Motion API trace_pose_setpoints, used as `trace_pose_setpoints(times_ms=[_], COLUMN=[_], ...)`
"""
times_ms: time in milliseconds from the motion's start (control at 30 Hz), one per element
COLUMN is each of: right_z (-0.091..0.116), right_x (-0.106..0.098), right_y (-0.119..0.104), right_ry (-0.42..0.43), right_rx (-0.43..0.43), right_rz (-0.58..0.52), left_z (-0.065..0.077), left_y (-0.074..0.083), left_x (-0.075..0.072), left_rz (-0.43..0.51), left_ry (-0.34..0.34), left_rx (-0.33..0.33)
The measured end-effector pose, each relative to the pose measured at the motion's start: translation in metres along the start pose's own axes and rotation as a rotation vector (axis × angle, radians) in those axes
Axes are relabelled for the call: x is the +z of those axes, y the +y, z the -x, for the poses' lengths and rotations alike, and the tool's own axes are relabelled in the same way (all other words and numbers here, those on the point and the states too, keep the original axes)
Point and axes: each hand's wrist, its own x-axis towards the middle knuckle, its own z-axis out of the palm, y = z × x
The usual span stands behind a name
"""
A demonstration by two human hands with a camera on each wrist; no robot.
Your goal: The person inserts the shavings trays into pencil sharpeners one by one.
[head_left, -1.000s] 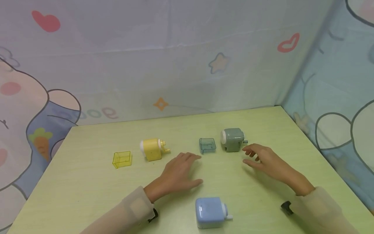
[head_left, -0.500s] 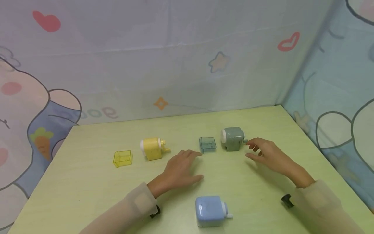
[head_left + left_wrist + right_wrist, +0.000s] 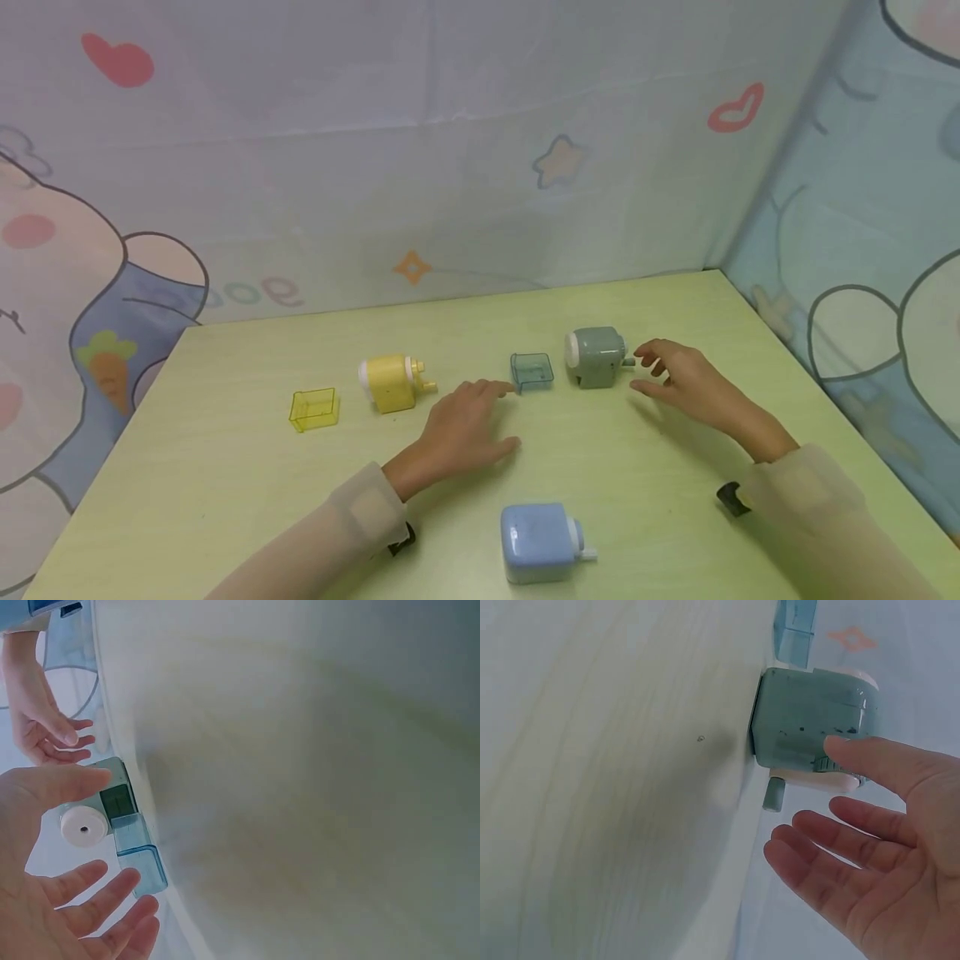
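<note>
A green crank pencil sharpener stands at the back right of the table, its crank pointing right. My right hand hovers beside that crank with fingers loosely bent and nothing in them. Left of the sharpener lies its clear blue-green shavings drawer; the left wrist view shows the dark slot in the sharpener's body. My left hand is spread over the table, fingertips close to the drawer, holding nothing. Both hands also show in the wrist views, with thumb and fingers apart.
A yellow pencil sharpener stands left of my left hand, with a clear yellow drawer beyond it. Nearest the front is a blue sharpener with a white crank. A printed cloth rises behind the table.
My right hand has moved slightly right and further back, beside the green sharpener's crank. My left hand has shifted a little toward the back. The sharpeners and drawers have stayed put.
</note>
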Motion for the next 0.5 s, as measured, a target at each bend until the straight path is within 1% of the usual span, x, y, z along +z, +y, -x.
trace_pose_setpoints(times_ms=[167, 367, 500], right_z=[-0.004, -0.010, -0.015], right_x=[0.000, -0.001, -0.002], right_y=[0.003, 0.004, 0.003], right_ry=[0.008, 0.005, -0.007], right_rx=[0.018, 0.024, 0.026], right_rz=[-0.017, -0.057, -0.077], left_z=[-0.004, -0.010, -0.016], left_y=[-0.001, 0.000, -0.001], left_x=[0.001, -0.002, -0.001], left_rz=[0.002, 0.037, 0.028], left_ry=[0.001, 0.005, 0.004], left_rx=[-0.019, -0.062, -0.087])
